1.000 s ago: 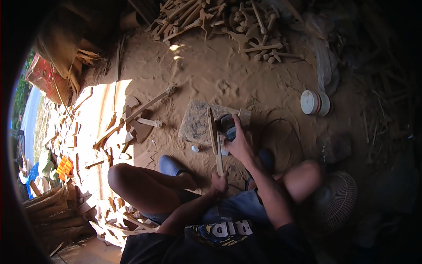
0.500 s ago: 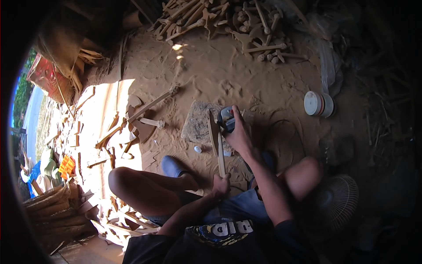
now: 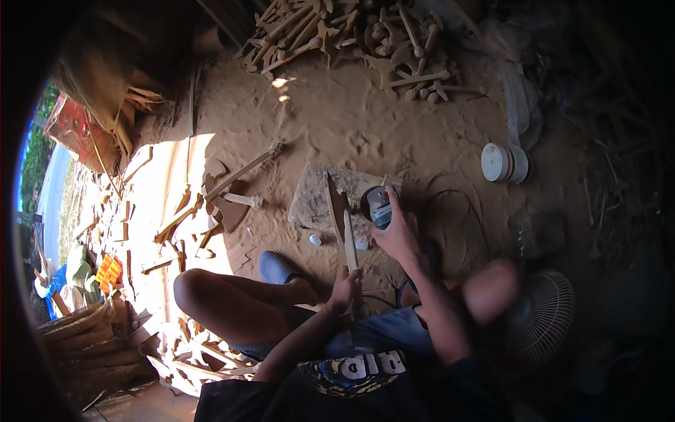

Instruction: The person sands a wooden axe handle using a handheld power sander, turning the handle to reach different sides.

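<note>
My left hand is closed round the lower end of a long pale wooden piece, whose upper part splits into a flat pointed blade and a thin bar. The piece points away from me over a rough stone block. My right hand grips a small angle grinder with a dark round disc. The grinder sits just right of the wooden piece, with a gap between them. A small white object lies beside the block.
Carved wooden pieces heap up at the far side. More wood offcuts lie on the left. A white tub rests on its side at right, with a fan nearer me. Sandy dust covers the floor.
The grinder in my right hand has shifted right, away from the wooden piece. My left hand has moved slightly up and left with the wooden piece, which has turned a little.
</note>
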`<state>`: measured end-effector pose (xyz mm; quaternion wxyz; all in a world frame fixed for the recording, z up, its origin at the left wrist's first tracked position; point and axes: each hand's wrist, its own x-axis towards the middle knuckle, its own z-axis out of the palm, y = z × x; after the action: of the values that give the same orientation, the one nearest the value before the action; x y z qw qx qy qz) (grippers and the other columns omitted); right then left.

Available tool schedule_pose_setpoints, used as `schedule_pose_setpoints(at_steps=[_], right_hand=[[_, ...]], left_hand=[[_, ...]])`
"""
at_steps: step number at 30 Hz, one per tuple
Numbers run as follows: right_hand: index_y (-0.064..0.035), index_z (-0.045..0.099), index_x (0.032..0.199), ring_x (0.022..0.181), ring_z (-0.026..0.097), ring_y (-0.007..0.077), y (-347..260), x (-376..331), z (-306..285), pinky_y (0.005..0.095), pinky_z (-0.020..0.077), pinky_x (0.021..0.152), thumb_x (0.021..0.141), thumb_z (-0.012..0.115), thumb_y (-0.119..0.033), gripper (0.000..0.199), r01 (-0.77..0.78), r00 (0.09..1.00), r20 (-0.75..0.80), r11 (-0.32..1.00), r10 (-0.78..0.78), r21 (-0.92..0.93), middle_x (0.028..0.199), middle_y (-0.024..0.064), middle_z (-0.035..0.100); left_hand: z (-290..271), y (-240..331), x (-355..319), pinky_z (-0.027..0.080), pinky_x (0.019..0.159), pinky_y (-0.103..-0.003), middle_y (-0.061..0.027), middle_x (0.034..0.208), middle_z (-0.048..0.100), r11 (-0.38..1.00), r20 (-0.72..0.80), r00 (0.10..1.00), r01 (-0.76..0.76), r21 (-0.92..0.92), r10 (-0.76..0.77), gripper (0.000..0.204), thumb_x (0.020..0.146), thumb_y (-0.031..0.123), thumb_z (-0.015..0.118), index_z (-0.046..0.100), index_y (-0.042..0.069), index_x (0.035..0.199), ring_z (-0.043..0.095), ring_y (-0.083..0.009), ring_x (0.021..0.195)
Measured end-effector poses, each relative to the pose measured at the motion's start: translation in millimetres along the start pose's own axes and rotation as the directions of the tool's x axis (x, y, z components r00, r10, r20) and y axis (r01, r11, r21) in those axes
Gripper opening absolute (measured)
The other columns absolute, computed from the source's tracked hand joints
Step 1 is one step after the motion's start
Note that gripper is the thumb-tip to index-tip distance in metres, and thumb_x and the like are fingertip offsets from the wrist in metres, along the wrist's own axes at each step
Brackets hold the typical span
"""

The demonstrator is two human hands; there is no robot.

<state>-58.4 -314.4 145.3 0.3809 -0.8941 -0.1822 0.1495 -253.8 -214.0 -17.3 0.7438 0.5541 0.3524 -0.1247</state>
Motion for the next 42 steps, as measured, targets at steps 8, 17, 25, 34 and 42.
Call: schedule_pose_setpoints(at_steps=[8, 17, 25, 34, 42], right_hand=[[-0.0090, 0.021, 0.167, 0.146, 0.050, 0.0379, -6.2, -1.4, -42.9, 0.0416, 0.0425, 0.117, 0.083, 0.074, -0.006, 0.099, 0.026, 0.985, -0.171, 0.976, 0.012, 0.218, 0.163, 0.0235, 0.042], [-0.0055, 0.023, 0.165, 0.142, 0.053, 0.0342, -38.3, -11.8, -81.3, 0.0403, 0.0426, 0.117, 0.081, 0.074, -0.003, 0.098, -0.077, 0.976, -0.176, 0.962, 0.126, 0.261, 0.154, 0.0210, 0.049], [-0.0049, 0.023, 0.166, 0.146, 0.049, 0.0346, -8.3, 2.0, -46.1, 0.0399, 0.0412, 0.118, 0.080, 0.073, -0.002, 0.099, 0.064, 0.987, -0.162, 0.952, -0.016, 0.299, 0.157, 0.0221, 0.048], [-0.0041, 0.027, 0.164, 0.146, 0.049, 0.0339, -0.2, 27.1, 17.0, 0.0395, 0.0402, 0.120, 0.081, 0.080, -0.008, 0.099, 0.015, 1.000, 0.021, 0.968, -0.021, 0.251, 0.156, 0.0216, 0.049], [-0.0046, 0.030, 0.163, 0.135, 0.060, 0.0369, -9.1, 43.2, 31.8, 0.0408, 0.0477, 0.111, 0.080, 0.081, -0.010, 0.098, 0.012, 0.996, 0.089, 0.991, -0.024, 0.136, 0.146, 0.0238, 0.058]], left_hand=[[-72.0, 186.3, 2.9, 0.056, 0.084, -0.051, -0.0108, 0.123, 0.066, 0.841, -0.245, 0.939, -0.327, -0.431, 0.240, 0.059, 0.101, 0.062, 0.060, 0.054, 0.015, 0.137, 0.067, -0.0254, 0.106], [-87.8, 283.9, 20.8, 0.057, 0.065, -0.031, -0.0105, 0.096, 0.074, 0.538, -0.206, 0.497, -0.766, 0.352, 0.843, 0.031, 0.104, 0.026, 0.065, 0.068, 0.002, 0.124, 0.069, -0.0160, 0.077], [-73.8, 311.6, -6.9, 0.054, 0.068, -0.048, -0.0170, 0.090, 0.070, 0.049, 0.377, 0.631, -0.550, 0.833, 0.679, 0.023, 0.093, 0.031, 0.071, 0.079, 0.014, 0.106, 0.070, -0.0410, 0.081], [-87.5, 280.9, 32.8, 0.056, 0.067, -0.050, -0.0165, 0.087, 0.072, 0.070, 0.382, 0.650, -0.557, 0.828, 0.657, 0.026, 0.089, 0.037, 0.073, 0.080, 0.013, 0.100, 0.071, -0.0415, 0.079], [-81.1, 280.9, 24.9, 0.056, 0.068, -0.051, -0.0174, 0.086, 0.071, 0.098, 0.327, 0.662, -0.519, 0.849, 0.675, 0.028, 0.085, 0.034, 0.075, 0.079, 0.011, 0.100, 0.070, -0.0427, 0.078]])
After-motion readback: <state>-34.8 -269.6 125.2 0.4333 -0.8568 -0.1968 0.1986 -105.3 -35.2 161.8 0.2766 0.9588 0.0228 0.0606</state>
